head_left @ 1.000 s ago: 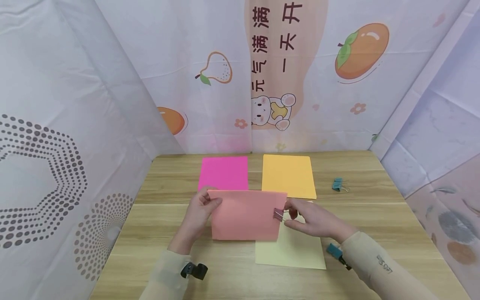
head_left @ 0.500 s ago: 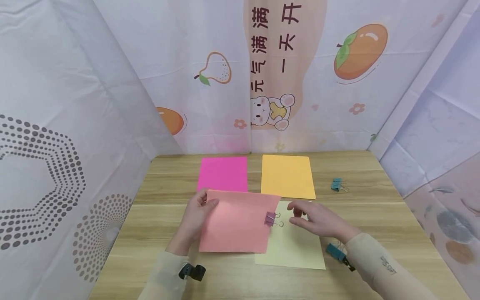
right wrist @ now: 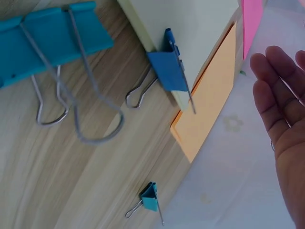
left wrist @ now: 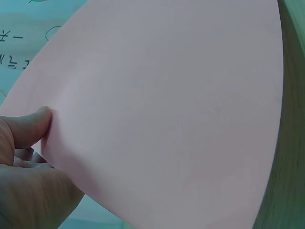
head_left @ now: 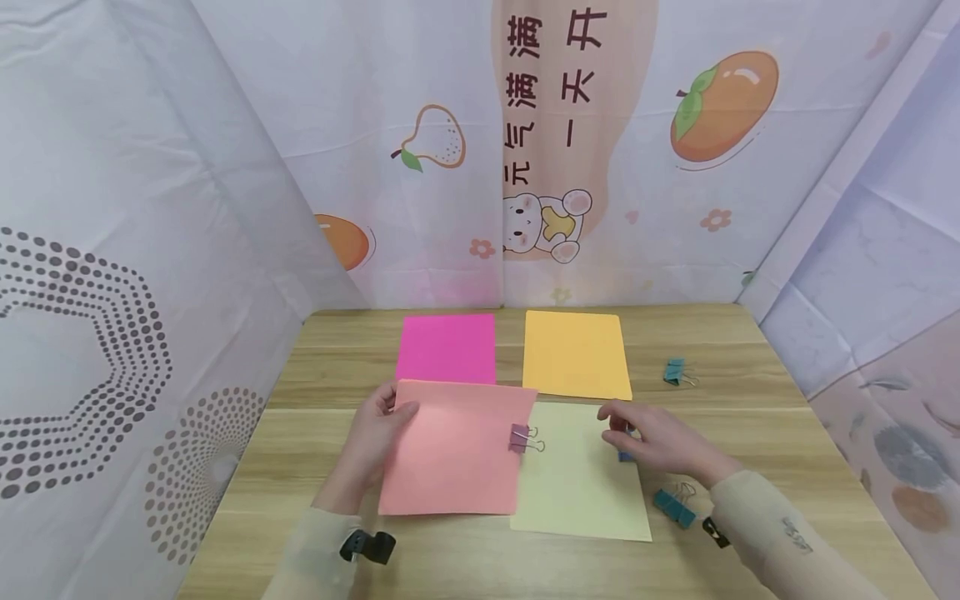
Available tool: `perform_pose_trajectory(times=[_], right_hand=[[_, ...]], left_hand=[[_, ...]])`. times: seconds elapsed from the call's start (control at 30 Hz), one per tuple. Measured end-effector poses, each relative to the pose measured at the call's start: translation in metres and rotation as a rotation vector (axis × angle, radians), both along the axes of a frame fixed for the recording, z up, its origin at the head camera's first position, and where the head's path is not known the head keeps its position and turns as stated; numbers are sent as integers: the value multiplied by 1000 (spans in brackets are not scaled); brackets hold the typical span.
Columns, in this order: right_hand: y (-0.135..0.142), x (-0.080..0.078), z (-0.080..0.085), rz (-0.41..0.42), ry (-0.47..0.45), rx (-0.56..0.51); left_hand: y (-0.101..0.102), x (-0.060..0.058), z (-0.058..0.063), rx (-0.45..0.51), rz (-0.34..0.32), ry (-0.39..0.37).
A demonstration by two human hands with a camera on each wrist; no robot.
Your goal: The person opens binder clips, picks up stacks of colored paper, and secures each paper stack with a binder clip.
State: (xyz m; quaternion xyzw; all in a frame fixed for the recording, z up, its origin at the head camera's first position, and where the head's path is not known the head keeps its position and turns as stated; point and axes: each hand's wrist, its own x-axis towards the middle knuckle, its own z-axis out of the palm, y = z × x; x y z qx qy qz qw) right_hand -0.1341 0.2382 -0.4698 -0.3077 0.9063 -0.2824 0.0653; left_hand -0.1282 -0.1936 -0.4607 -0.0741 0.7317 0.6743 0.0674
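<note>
My left hand (head_left: pixel 372 433) pinches the left edge of a salmon-pink paper stack (head_left: pixel 450 454), thumb on top; its fingers are partly hidden behind the paper. In the left wrist view the pink paper (left wrist: pixel 162 109) bends slightly. A purple binder clip (head_left: pixel 518 438) grips the stack's right edge, its wire handles pointing right. Loosely curled and holding nothing, my right hand (head_left: pixel 660 437) hovers over the right side of a pale yellow paper stack (head_left: pixel 577 492). Beneath it, a blue binder clip (right wrist: pixel 167 69) is fixed to the yellow stack's edge, mostly hidden in the head view.
A large teal binder clip (head_left: pixel 675 507) lies beside the right forearm. Farther back on the right is a smaller teal clip (head_left: pixel 675 372). Magenta paper (head_left: pixel 446 346) and orange paper (head_left: pixel 576 354) lie along the table's back, before a printed curtain (head_left: pixel 420 217).
My right hand has let go of the purple clip and moved right. The left hand has brought the pink stack left and lowered it flatter, with the clip staying on its edge.
</note>
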Motion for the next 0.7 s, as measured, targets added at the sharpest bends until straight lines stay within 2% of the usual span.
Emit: perform_pose_trajectory(times=[0.3,0.53,0.7], right_hand=[[22,-1,-6,-62,12,-8],[35,1,-12,-124,-61,-7],[43,2,-13,-160,-81,-6]], left_hand=[[-17,-1,-5,-38,65,-52],[-29,-1,-10,-68,76,-83],[-37,-3,-13,-108,84,-101]])
